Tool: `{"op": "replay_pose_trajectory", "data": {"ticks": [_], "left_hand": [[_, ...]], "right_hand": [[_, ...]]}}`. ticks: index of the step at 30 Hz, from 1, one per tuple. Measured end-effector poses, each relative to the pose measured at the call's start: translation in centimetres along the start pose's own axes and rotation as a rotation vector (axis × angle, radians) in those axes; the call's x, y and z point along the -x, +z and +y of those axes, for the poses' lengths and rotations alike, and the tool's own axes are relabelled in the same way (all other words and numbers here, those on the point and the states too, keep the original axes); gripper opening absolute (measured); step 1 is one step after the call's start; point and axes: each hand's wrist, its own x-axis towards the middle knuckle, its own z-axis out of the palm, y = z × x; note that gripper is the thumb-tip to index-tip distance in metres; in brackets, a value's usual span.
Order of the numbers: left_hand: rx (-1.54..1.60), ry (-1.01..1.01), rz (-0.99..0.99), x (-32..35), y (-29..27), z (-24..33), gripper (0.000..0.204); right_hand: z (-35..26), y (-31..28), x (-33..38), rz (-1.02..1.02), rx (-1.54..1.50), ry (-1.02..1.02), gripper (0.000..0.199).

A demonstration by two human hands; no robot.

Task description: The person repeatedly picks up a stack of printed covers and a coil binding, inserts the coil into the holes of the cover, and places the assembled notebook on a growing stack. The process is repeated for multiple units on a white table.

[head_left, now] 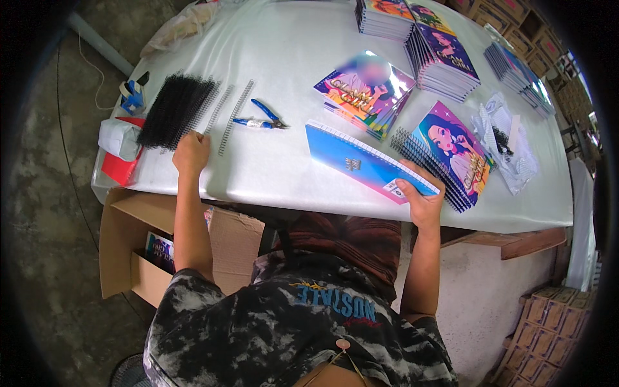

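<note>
A white table (284,161) holds stacks of notebooks. The right hand (422,200) pinches a blue notebook (364,161) at the near edge, where it could slip off. The left hand (191,151), fingers curled, touches black binding coils (174,109) that could snag together.

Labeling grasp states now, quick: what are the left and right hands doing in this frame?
Left hand: fingers curled at the edge of the black spiral coils; cannot tell if it grips one.
Right hand: closed on the blue notebook.
</note>
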Motion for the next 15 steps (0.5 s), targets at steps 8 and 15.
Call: {"op": "replay_pose_trajectory", "data": {"ticks": [8,15], "left_hand": [[1.756,-0.141,-0.309,1.6,-8.6,7.3,0.028],[0.917,0.543,-0.031,2.6,-9.5,12.0,0.029]], "right_hand": [[0.1,-0.2,-0.2,0.041,0.083,0.031,0.028],[-0.2,-0.3,-0.4,0.075,0.055,0.022,0.029]]}}
